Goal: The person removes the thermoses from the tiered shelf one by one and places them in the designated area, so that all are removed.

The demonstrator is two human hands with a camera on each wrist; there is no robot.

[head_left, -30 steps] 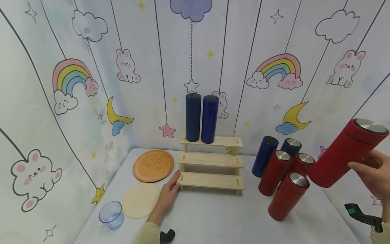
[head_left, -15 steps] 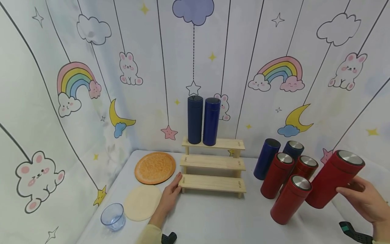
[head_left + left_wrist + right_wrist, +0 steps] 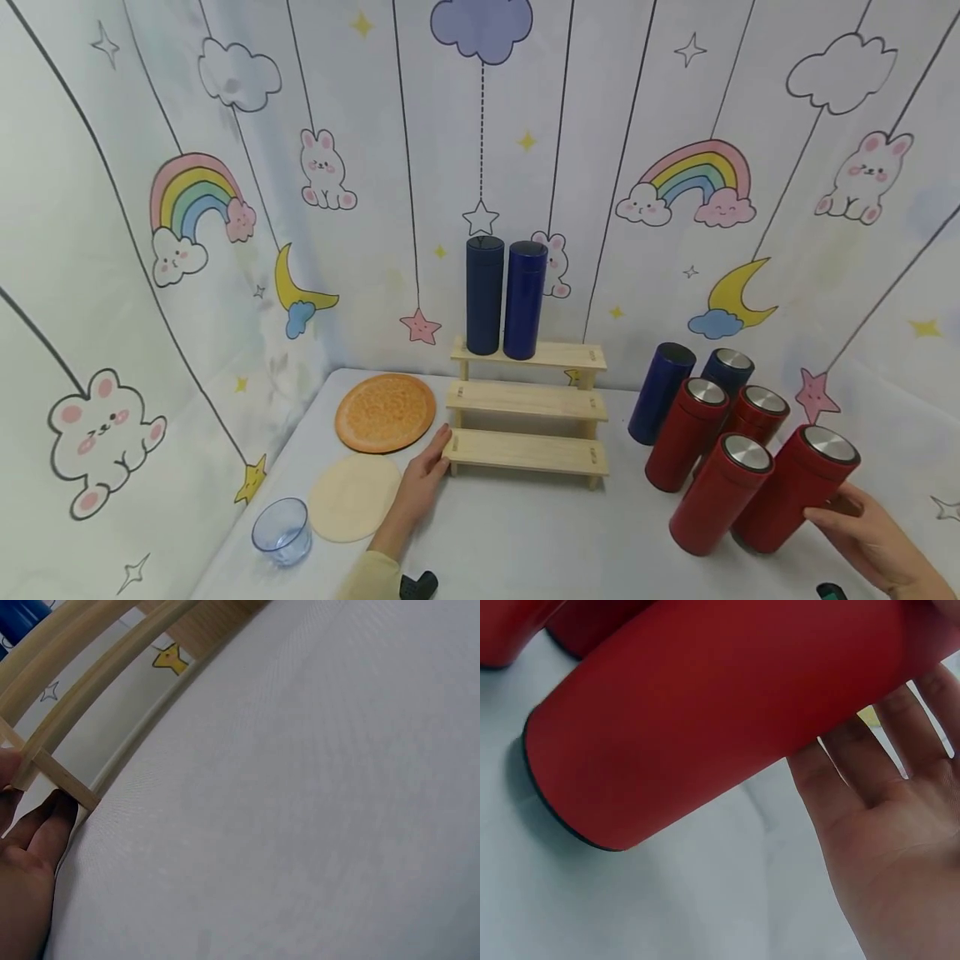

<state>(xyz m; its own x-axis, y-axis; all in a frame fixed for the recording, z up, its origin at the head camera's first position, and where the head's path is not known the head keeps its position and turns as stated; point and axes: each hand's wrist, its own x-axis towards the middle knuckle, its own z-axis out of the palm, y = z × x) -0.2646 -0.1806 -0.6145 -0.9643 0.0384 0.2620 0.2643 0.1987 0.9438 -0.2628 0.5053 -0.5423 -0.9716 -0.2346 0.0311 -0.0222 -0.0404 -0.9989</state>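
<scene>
My right hand (image 3: 870,533) grips a red thermos flask (image 3: 797,492) with a silver lid at the table's right side. In the right wrist view, fingers (image 3: 855,750) pass behind the flask (image 3: 727,705) and its dark-rimmed base is close over the white cloth. Beside it stand several more flasks: a red one (image 3: 722,496) just left, others red and blue behind. My left hand (image 3: 422,479) holds the left end of a three-step wooden rack (image 3: 525,450). In the left wrist view, fingers (image 3: 52,832) reach behind the rack's leg (image 3: 67,780).
Two blue flasks, one darker (image 3: 484,296) and one brighter (image 3: 525,300), stand on the rack's top step. On the left lie a round orange-brown mat (image 3: 385,412) and a pale round disc (image 3: 354,497), with a clear blue glass (image 3: 282,533) nearby. A patterned curtain (image 3: 375,167) encloses the table.
My right hand has lowered the red flask down and left, from the air at the right to beside the other red flasks. My left hand stays at the rack's end.
</scene>
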